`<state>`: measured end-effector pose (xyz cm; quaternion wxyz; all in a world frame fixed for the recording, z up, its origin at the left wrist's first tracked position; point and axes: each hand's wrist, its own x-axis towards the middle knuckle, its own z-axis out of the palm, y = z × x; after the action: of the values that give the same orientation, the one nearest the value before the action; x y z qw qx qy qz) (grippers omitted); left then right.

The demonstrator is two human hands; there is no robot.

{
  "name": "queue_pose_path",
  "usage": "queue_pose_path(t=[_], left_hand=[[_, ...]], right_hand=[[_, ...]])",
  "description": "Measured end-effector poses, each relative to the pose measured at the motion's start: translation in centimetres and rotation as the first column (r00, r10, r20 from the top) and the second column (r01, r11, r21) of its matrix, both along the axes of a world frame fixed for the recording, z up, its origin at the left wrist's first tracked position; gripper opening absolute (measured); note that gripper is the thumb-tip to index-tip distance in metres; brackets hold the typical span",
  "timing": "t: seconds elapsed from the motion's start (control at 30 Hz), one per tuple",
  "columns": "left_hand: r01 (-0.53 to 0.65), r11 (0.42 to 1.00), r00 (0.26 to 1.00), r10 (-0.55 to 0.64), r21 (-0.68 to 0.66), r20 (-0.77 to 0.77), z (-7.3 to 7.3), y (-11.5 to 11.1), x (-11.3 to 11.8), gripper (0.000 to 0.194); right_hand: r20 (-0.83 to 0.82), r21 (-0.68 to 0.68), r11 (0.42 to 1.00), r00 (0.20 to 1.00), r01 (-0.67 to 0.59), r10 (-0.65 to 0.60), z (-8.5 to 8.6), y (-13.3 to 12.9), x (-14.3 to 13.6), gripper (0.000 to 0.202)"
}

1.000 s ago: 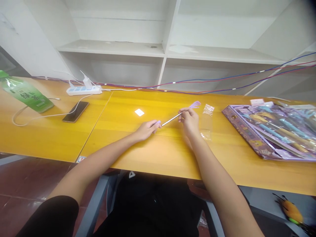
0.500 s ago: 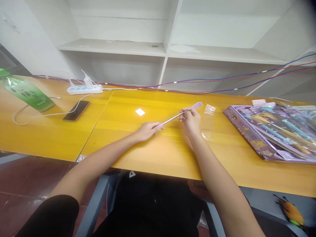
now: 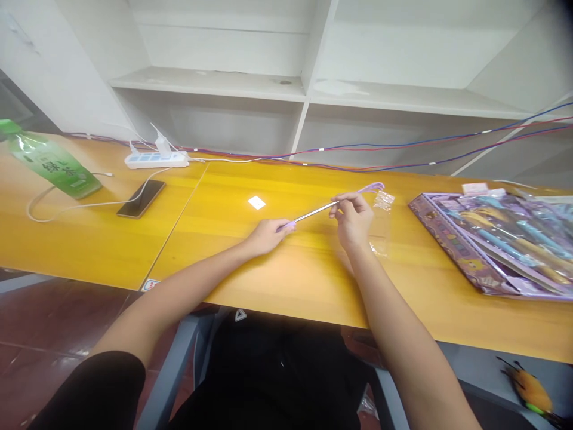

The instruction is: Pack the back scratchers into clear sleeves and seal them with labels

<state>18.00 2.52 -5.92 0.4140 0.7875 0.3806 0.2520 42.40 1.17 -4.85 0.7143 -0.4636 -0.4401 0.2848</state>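
Note:
A slim back scratcher with a metal rod (image 3: pixel 316 211) and a purple claw end (image 3: pixel 372 187) is held slantwise above the table between both hands. My left hand (image 3: pixel 267 237) is closed around its purple handle. Fingers of my right hand (image 3: pixel 356 218) pinch the rod just below the claw, which sticks out beyond them to the upper right. Beside my right hand lies a clear plastic sleeve (image 3: pixel 381 242), partly covered by the hand. A small white card (image 3: pixel 256 202) rests on the table beyond my left hand.
At right, an open purple box (image 3: pixel 452 245) holds several wrapped blue and tan items. To the left are a phone (image 3: pixel 141 199), a green bottle (image 3: pixel 58 167) and a power strip (image 3: pixel 156 159) with a white cable. Wires run along the back shelf unit (image 3: pixel 206 83).
My right hand has moved slightly right with the claw end, which now reaches the top of the plastic sleeve. Slightly more rod shows between the hands. The camera view has shifted a little.

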Motion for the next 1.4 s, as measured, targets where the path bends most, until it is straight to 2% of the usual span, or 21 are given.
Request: queue_pose_path(t=[0.3,0.53,0.8,1.07,1.4], left_hand=[[-0.047,0.998,0.998,0.048,0.040,-0.027,0.0,0.0,0.0,0.043],[-0.055,0.998,0.998,0.054,0.020,0.034,0.1,-0.1,-0.1,0.036],[0.054,0.998,0.997,-0.055,0.016,0.050,0.0,-0.4,-0.1,0.038],[0.083,0.996,0.995,-0.084,0.009,0.049,0.4,-0.7,-0.2,0.035],[0.094,0.996,0.993,-0.093,-0.009,0.079,0.3,-0.6,-0.2,0.043]], right_hand=[[-0.018,0.055,0.998,1.000,-0.025,0.026,0.5,-0.4,-0.5,0.006],[-0.022,0.043,0.999,0.999,-0.026,0.027,0.7,-0.5,-0.6,0.006],[-0.022,-0.033,0.998,0.998,-0.056,0.055,0.1,0.0,0.4,0.006],[-0.010,-0.037,0.997,0.998,-0.070,0.070,0.1,-0.1,0.5,0.009],[-0.106,0.009,0.974,0.969,-0.224,0.224,1.4,-0.9,0.9,0.009]])
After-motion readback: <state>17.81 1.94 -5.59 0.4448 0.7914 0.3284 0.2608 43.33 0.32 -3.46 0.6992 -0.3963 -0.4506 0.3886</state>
